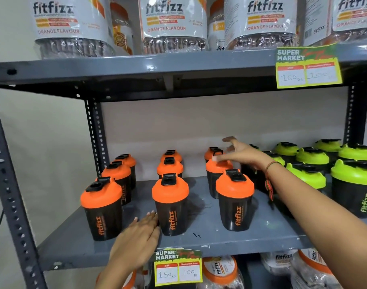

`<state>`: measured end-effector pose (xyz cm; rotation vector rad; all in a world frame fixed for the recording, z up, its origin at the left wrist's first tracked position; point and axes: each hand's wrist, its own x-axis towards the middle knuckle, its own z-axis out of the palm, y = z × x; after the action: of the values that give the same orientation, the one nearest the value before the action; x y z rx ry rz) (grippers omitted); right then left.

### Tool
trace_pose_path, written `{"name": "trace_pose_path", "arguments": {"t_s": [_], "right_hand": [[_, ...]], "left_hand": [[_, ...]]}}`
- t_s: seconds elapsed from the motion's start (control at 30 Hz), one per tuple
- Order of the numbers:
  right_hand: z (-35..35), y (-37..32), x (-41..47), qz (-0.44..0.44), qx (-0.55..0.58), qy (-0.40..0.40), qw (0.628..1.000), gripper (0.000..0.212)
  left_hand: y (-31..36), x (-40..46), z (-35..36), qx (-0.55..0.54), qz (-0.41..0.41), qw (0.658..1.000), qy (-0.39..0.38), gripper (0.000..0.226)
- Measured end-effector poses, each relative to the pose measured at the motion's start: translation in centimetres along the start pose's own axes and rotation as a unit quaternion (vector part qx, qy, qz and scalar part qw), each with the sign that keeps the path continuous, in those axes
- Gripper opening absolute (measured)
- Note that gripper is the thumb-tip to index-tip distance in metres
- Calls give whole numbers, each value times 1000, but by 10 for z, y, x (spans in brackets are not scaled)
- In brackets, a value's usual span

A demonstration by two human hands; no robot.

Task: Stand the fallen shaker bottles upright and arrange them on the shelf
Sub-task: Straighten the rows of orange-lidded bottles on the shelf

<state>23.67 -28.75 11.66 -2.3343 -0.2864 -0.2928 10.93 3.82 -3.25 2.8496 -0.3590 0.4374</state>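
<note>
My black shaker bottles (235, 207) say fitfizz, big jars (174, 24) up top say fitfizz ORANGE FLAVOUR, low price tag (177, 267) says SUPER MARKET, 150, 100, upper price tag (308, 66) says 160

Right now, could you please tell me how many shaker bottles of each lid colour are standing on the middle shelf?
Orange-lidded shakers: 9
Green-lidded shakers: 8 in view; the right arm may hide more
Total: 17 in view
</note>
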Motion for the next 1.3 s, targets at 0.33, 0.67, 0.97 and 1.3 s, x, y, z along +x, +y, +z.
{"name": "trace_pose_path", "arguments": {"t_s": [0.33, 0.67, 0.97, 1.3], "right_hand": [[26, -88, -122, -266, 221, 325, 880, 43], [177, -71, -155, -38, 134, 79, 987, 133], [188, -59, -139, -11, 72, 57, 996, 90], [194, -60, -137, -20, 65, 60, 996, 85]], "left_hand": [[1, -44, -10, -308, -31, 877, 368, 22], [-75, -47, -44, -321, -182, 906, 206, 84], [-97, -38, -47, -364, -166, 904, 152, 60], [-97, -39, -47, -343, -177, 913, 136, 82]]}}
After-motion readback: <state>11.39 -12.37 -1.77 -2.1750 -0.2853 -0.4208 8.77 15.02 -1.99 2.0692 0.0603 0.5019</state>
